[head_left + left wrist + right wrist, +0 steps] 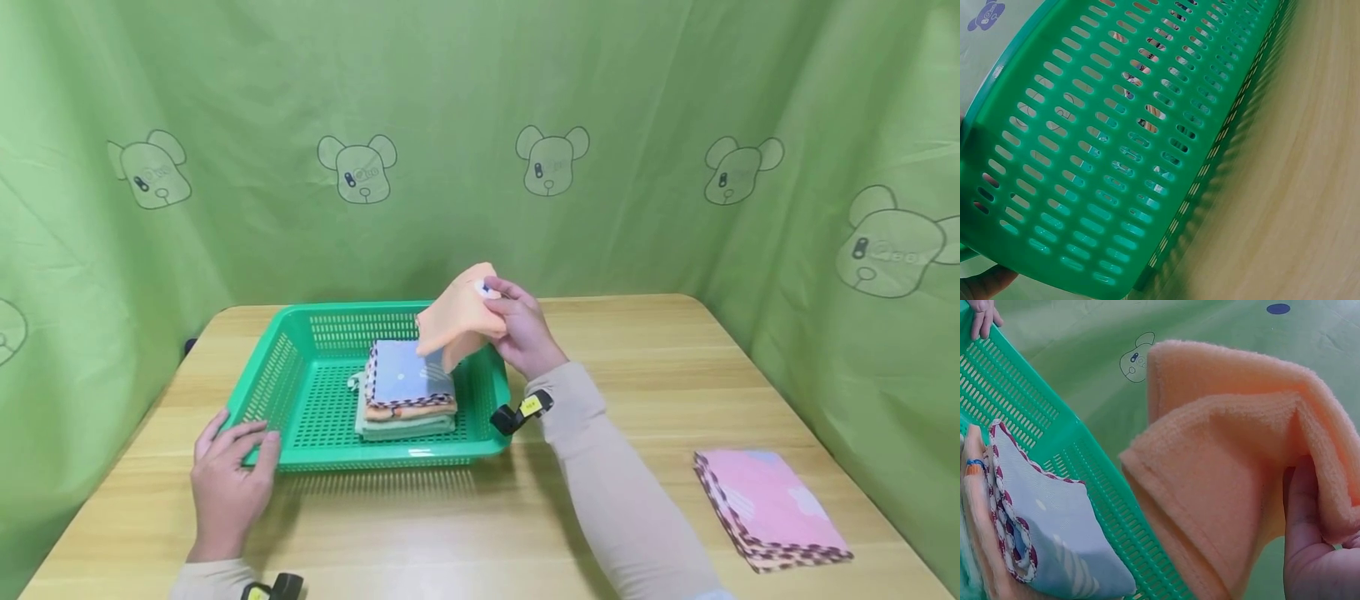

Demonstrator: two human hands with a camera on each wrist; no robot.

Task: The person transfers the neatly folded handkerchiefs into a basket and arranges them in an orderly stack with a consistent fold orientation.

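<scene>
My right hand pinches a folded peach-orange towel with a small white and blue patch, between thumb and fingers. It hangs over the right part of a green plastic basket, its lower folds drooping. Below it in the basket lies a stack of folded towels: a blue towel with a dark-and-white checked edging on top, an orange one under it, and a pale green one at the bottom. My left hand grips the basket's front left corner, fingers over the rim.
A folded pink towel with checked edging lies on the wooden table at the right front. Green curtains with bear-head drawings enclose the table at the back and both sides.
</scene>
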